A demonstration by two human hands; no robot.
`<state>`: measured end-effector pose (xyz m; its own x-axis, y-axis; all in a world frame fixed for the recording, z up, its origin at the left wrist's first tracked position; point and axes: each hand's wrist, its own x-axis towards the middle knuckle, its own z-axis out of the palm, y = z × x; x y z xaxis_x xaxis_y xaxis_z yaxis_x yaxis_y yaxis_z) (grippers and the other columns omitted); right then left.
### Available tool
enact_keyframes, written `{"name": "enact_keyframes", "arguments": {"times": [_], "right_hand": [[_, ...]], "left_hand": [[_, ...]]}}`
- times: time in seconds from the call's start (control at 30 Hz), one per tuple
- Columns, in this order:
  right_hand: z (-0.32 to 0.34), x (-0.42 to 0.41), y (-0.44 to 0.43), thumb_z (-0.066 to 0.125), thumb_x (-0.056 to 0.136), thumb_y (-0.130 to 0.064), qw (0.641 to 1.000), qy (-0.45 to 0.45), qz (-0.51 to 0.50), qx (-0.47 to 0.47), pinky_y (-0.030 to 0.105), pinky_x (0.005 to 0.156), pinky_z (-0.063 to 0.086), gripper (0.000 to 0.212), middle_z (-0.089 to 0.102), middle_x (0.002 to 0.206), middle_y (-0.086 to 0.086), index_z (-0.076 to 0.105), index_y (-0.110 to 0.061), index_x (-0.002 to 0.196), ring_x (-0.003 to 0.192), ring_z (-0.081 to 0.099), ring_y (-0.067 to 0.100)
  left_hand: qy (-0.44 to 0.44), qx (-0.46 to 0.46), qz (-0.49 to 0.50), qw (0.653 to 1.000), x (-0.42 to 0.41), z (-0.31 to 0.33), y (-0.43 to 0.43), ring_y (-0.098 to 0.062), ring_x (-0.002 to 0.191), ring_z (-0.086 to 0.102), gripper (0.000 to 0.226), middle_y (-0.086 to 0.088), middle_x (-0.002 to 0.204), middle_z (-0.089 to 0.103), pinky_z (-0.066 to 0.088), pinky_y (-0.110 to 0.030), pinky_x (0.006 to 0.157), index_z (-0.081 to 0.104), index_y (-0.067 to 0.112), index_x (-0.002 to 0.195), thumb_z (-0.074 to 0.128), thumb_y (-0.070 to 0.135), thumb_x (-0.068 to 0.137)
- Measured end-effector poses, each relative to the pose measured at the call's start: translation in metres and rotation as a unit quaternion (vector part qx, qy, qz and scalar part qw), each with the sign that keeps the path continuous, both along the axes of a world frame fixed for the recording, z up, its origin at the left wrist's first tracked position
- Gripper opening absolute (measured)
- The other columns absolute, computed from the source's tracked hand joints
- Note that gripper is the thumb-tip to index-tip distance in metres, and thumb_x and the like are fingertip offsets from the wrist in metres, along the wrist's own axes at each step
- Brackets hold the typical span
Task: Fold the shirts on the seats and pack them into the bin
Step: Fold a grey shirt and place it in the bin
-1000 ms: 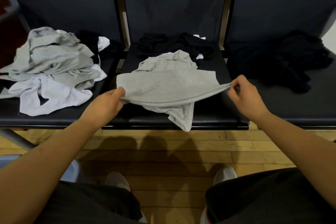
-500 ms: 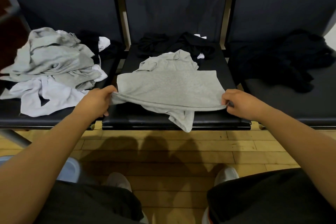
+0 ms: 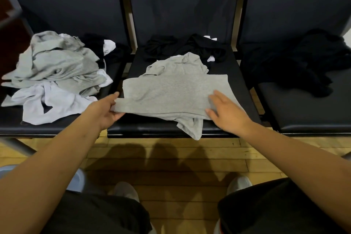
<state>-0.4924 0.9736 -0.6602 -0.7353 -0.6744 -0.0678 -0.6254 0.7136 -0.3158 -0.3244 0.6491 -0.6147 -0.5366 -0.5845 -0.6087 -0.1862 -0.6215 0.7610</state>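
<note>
Head view: the grey shirt (image 3: 171,91) lies on the middle seat (image 3: 152,128), folded into a flat, smooth band. Its rumpled collar end is at 12 o'clock, and a loose flap hangs over the seat's front edge at 6. The left hand (image 3: 102,109) pinches the 8 o'clock corner, thumb on top. The right hand (image 3: 228,114) rests on the shirt at 4 o'clock, fingers straight and spread, gripping nothing.
</note>
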Motion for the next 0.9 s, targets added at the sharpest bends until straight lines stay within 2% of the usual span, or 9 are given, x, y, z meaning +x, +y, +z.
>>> {"name": "enact_keyframes", "arguments": {"times": [0.1,0.17,0.27,0.4,0.53,0.63,0.73,0.8,0.9], "right_hand": [[-0.017,0.005,0.002,0.024,0.108,-0.045,0.998,0.028,0.016,0.054,0.033,0.124,0.002,0.062,0.008,0.169,0.009,0.016,-0.012,0.160,0.156,0.008,0.024],[-0.018,0.004,0.002,0.021,0.108,-0.046,0.998,0.028,0.016,0.057,0.031,0.123,-0.002,0.063,0.005,0.169,0.007,0.013,-0.013,0.161,0.156,0.003,0.020],[-0.016,0.002,0.002,0.023,0.108,-0.047,0.998,0.018,0.018,0.061,0.032,0.124,-0.002,0.063,0.005,0.169,0.006,0.013,-0.014,0.161,0.156,0.002,0.019],[-0.011,0.000,-0.001,0.031,0.108,-0.045,0.999,-0.022,0.015,0.045,0.034,0.127,0.003,0.063,0.008,0.169,0.008,0.018,-0.013,0.160,0.156,0.005,0.020],[0.003,-0.006,-0.005,0.047,0.105,-0.038,0.995,-0.099,-0.022,-0.023,0.031,0.121,0.017,0.062,0.021,0.166,0.007,0.030,-0.010,0.157,0.152,0.021,0.022],[0.010,-0.009,-0.008,0.054,0.102,-0.035,0.977,-0.159,-0.083,-0.117,0.029,0.107,0.036,0.053,0.045,0.153,0.007,0.045,-0.011,0.148,0.138,0.045,0.023],[0.015,-0.015,-0.011,0.056,0.101,-0.034,0.939,-0.206,-0.138,-0.239,0.026,0.100,0.043,0.040,0.058,0.139,0.003,0.058,-0.015,0.136,0.129,0.054,0.019],[0.018,-0.020,-0.011,0.055,0.101,-0.035,0.888,-0.259,-0.178,-0.337,0.028,0.101,0.046,0.034,0.066,0.128,0.003,0.066,-0.013,0.125,0.122,0.060,0.017],[0.021,-0.032,-0.009,0.048,0.103,-0.046,0.707,-0.449,-0.238,-0.492,0.042,0.109,0.047,0.049,0.069,0.124,0.012,0.063,-0.005,0.123,0.116,0.066,0.022]], "left_hand": [[0.004,0.065,-0.040,0.997,-0.002,0.000,0.007,-0.017,0.088,0.068,0.006,-0.006,0.096,0.070,0.058,-0.033,0.082,0.061,0.009,0.099,0.058,0.014,0.101],[0.002,0.082,-0.067,0.994,-0.001,0.003,0.007,-0.018,0.077,0.073,0.007,-0.009,0.087,0.073,0.062,-0.029,0.071,0.062,0.007,0.103,0.058,0.011,0.100],[0.027,0.092,-0.084,0.992,0.000,0.011,0.001,-0.024,0.085,0.075,0.020,-0.013,0.101,0.073,0.063,-0.034,0.065,0.061,0.007,0.114,0.056,0.009,0.095],[0.112,0.097,-0.113,0.982,-0.004,0.023,0.007,-0.031,0.097,0.074,0.062,-0.014,0.118,0.072,0.063,-0.043,0.072,0.059,0.007,0.129,0.063,0.006,0.067],[0.155,0.034,-0.125,0.979,-0.023,0.040,0.021,-0.030,0.108,0.071,0.051,-0.019,0.126,0.068,0.061,-0.039,0.078,0.056,-0.005,0.129,0.050,0.009,0.080],[0.167,-0.025,-0.127,0.977,-0.049,0.057,0.040,-0.033,0.120,0.065,0.035,-0.019,0.131,0.061,0.061,-0.039,0.084,0.053,0.002,0.120,0.051,0.009,0.086],[0.149,-0.057,-0.160,0.974,-0.079,0.072,0.074,-0.028,0.111,0.070,0.038,-0.020,0.128,0.066,0.060,-0.035,0.086,0.055,-0.008,0.125,0.053,0.008,0.091],[0.155,-0.084,-0.212,0.961,-0.099,0.085,0.108,-0.023,0.101,0.074,0.032,-0.020,0.118,0.069,0.061,-0.032,0.081,0.057,-0.009,0.121,0.051,0.004,0.092],[0.146,-0.143,-0.274,0.940,-0.130,0.086,0.160,-0.024,0.085,0.065,0.012,-0.016,0.092,0.061,0.059,-0.031,0.080,0.054,0.003,0.099,0.051,0.000,0.087]]}}
